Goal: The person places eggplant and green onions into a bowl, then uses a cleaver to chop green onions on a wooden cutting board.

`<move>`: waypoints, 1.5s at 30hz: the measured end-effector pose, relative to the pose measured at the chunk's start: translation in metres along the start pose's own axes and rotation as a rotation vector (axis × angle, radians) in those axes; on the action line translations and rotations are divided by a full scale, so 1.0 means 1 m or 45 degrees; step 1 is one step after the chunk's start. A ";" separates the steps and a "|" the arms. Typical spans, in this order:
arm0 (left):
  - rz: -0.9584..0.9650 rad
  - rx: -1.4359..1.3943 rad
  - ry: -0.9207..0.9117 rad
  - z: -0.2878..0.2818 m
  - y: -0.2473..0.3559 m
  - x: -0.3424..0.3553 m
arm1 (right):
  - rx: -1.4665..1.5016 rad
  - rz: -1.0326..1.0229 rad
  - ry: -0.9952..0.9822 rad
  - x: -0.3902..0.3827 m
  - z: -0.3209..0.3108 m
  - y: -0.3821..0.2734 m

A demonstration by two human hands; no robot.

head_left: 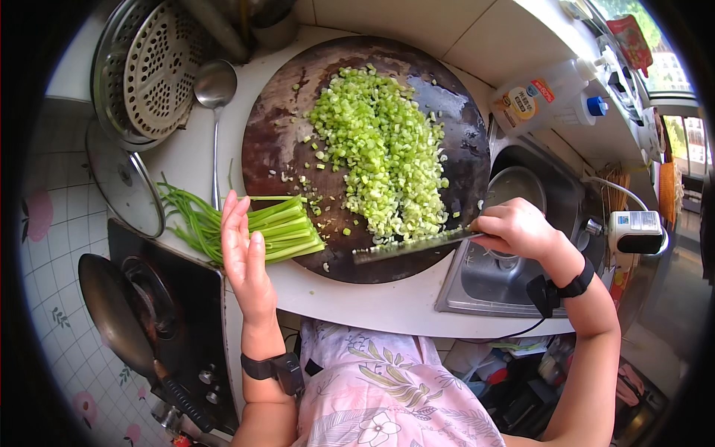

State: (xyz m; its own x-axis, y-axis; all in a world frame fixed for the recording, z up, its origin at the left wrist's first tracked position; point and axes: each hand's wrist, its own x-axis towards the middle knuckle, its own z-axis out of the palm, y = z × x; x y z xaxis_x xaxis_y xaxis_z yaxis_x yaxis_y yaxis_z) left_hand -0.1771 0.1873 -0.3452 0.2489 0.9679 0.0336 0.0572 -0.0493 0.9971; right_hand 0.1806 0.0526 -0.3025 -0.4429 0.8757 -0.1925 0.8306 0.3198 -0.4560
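Right hand (515,227) gripping knife (413,244); left hand (242,257) open, flat.

You have one view only, from the head camera, so no second view overlaps it. It sits above the worktop and looks steeply down, close in. The round cutting board (298,149) fills the upper middle of the frame. Your forearms enter from the lower edge, left hand (242,253) left of centre, right hand (518,227) right of centre. The fisheye lens bends the stove (171,313) at left and the sink (484,279) at right toward a dark rim.
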 end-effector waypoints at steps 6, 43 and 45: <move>0.000 0.005 0.083 -0.003 -0.001 0.001 | -0.056 0.070 0.091 0.025 -0.014 0.013; 0.623 1.324 -0.801 -0.035 -0.027 0.025 | 0.239 0.798 0.560 0.091 -0.006 -0.046; 0.689 1.294 -0.788 -0.033 -0.028 0.028 | 0.246 0.689 0.545 0.091 -0.005 -0.050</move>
State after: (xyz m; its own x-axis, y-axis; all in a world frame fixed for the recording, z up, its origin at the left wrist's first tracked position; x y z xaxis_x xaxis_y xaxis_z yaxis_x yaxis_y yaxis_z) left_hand -0.2041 0.2236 -0.3703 0.8555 0.5073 0.1036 0.4426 -0.8204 0.3620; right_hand 0.1008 0.1178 -0.2926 0.2187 0.9711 -0.0953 0.8039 -0.2347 -0.5465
